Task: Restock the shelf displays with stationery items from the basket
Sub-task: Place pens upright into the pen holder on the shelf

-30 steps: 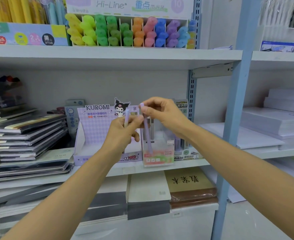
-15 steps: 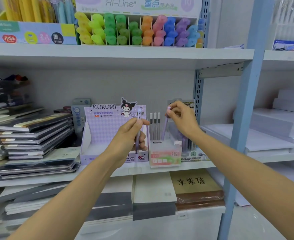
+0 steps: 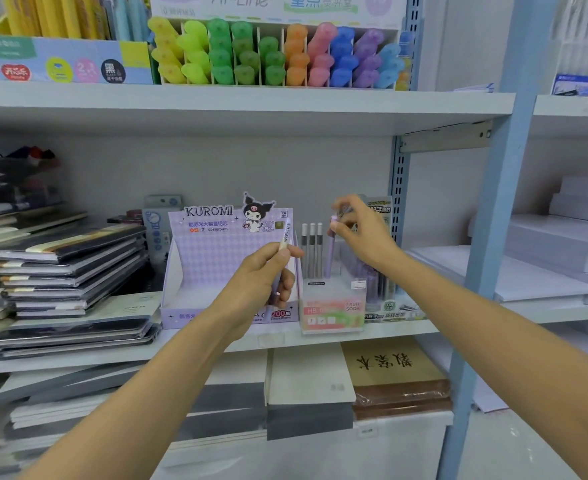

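I am pinching the top of a lilac pen (image 3: 329, 258) with my right hand (image 3: 363, 237). The pen's lower end is reaching into the clear display box (image 3: 334, 306) just below that hand, beside three grey-and-white pens (image 3: 312, 247) standing to the hand's left. My left hand (image 3: 261, 285) is gripping a second pen (image 3: 286, 234) upright in curled fingers, in front of the Kuromi box (image 3: 212, 261). I am judging the restocking as partly done: one pen is being seated and one is waiting. The basket is lying out of view, so I cannot tell how much is left.
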`<act>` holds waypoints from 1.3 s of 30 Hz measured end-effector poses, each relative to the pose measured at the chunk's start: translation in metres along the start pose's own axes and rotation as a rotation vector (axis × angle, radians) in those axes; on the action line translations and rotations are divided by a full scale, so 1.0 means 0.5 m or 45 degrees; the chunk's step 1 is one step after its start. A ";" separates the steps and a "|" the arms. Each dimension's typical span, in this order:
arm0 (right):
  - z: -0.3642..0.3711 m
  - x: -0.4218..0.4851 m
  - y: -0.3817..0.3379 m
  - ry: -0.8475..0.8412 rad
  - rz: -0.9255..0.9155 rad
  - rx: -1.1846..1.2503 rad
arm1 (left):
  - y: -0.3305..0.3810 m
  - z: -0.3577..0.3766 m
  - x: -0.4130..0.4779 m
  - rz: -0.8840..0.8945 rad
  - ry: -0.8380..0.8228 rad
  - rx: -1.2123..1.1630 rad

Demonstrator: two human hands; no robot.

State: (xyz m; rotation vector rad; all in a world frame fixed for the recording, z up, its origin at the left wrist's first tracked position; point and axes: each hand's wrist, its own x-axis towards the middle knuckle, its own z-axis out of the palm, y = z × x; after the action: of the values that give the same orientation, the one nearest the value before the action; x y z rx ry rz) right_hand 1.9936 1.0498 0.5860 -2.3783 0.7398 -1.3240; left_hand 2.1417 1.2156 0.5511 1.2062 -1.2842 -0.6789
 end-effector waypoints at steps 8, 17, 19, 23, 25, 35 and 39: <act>0.020 0.020 0.017 0.071 0.014 -0.510 | 0.010 0.006 -0.007 -0.050 0.038 0.013; -0.042 -0.047 -0.087 -0.284 -0.057 0.578 | 0.023 0.022 -0.010 -0.019 0.019 0.052; -0.044 -0.061 -0.105 -0.420 -0.097 0.633 | 0.029 0.027 -0.010 0.002 0.006 0.082; -0.054 -0.072 -0.099 -0.242 -0.006 0.880 | 0.043 0.022 -0.013 0.037 0.182 0.205; -0.063 -0.077 -0.090 -0.116 0.059 1.012 | 0.044 0.009 -0.012 0.051 0.355 0.088; -0.043 -0.120 -0.087 -0.267 0.175 0.954 | 0.047 0.032 -0.007 0.291 0.440 -0.293; -0.052 -0.102 -0.109 -0.141 0.035 0.714 | 0.047 0.040 -0.004 0.399 0.344 0.049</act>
State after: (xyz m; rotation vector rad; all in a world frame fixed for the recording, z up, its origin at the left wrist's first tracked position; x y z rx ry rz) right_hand 1.9645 1.1234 0.5918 -1.9600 0.3103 -1.1832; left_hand 2.1169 1.2186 0.5693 1.0558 -1.2251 -0.2549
